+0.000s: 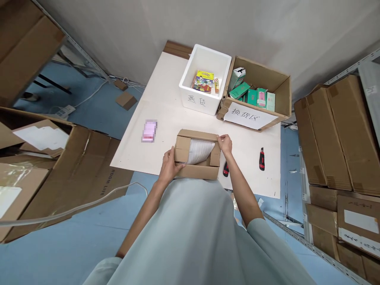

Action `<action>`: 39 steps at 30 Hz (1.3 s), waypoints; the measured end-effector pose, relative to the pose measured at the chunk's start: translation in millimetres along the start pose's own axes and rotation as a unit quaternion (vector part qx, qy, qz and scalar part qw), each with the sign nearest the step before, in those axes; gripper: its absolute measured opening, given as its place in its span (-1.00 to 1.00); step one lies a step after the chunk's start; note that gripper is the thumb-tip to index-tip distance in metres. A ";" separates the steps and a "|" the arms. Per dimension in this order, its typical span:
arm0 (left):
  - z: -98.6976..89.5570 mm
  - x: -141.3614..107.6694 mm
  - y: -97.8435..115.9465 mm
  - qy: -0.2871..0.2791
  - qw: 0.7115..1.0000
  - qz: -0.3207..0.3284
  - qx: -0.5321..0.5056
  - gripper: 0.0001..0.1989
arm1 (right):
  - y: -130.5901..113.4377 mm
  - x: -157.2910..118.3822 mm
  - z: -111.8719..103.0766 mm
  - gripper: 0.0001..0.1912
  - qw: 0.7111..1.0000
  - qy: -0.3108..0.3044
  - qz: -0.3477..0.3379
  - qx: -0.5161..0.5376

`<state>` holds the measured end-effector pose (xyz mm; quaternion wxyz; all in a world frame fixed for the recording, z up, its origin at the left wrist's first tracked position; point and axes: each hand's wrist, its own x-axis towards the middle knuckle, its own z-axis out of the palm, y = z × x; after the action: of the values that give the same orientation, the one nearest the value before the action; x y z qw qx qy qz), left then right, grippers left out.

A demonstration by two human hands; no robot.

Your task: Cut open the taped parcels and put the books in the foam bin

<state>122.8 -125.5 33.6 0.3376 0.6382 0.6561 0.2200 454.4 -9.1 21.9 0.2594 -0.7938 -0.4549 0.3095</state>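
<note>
A small cardboard box (198, 171) lies at the table's near edge with its flaps parted. Inside it shows a bundle in white foam wrap (199, 151); what the wrap covers is hidden. My left hand (170, 166) grips the box's left end, fingers along the outside and thumb on the near flap. At the far right corner, my right hand (225, 144) is closed on the edge of the box by its flap. A red and black box cutter (226, 169) lies partly hidden between the box and my right forearm.
On the white table (166, 99) stand a foam bin (192, 103) with colourful packages and a carton (285, 101) with green boxes. Another box cutter (261, 159) lies right, a blurred pink item (149, 131) left. Stacked cartons (329, 134) and a large open carton (89, 166) flank the table.
</note>
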 end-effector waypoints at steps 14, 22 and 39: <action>28.9 32.0 71.3 -0.155 0.912 0.243 0.291 -0.56 | -1.5 -127.2 27.2 -0.50 0.866 -0.158 -0.331 -0.340; -4.7 16.1 64.9 -0.066 0.918 0.287 0.264 -0.58 | 18.9 -86.4 16.9 -0.46 0.802 -0.242 -0.395 -0.378; -38.1 33.9 -2.8 0.015 0.979 0.114 0.170 -0.65 | -13.0 -91.6 -53.0 -0.52 0.754 -0.143 -0.518 -0.379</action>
<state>94.8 -86.9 51.8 0.1868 0.7532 0.6122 0.1517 449.5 -91.0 90.1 -0.0100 -0.4165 -0.9082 0.0404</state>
